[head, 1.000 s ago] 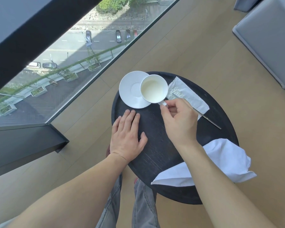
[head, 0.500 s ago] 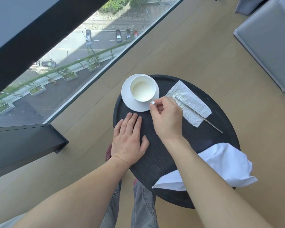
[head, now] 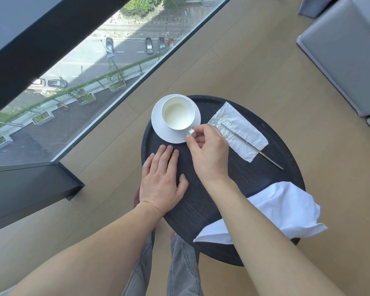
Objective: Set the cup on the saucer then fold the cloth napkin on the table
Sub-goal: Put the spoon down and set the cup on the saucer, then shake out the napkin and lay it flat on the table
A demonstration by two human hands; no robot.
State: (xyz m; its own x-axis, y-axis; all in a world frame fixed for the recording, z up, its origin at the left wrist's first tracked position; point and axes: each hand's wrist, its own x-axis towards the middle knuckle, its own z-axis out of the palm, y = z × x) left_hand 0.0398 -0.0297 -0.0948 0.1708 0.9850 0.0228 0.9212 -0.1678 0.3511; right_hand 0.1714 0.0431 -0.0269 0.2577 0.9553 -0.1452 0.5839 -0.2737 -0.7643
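Observation:
A white cup [head: 177, 113] stands upright in the middle of the white saucer [head: 162, 131], at the far left of the round black table [head: 252, 174]. My right hand [head: 208, 150] pinches the cup's small handle between thumb and fingers. My left hand [head: 161, 180] lies flat, palm down, on the table just below the saucer, fingers spread. A crumpled white cloth napkin [head: 286, 206] lies at the table's near right edge, partly hanging over it and partly hidden by my right forearm.
A white paper napkin [head: 241, 133] with a thin metal utensil [head: 263, 153] across it lies on the far right of the table. A floor-to-ceiling window [head: 94, 71] runs along the left. A grey upholstered seat [head: 346, 52] stands at the upper right.
My right hand has carried the cup leftward from beside the saucer onto its middle. The left hand has stayed flat on the table.

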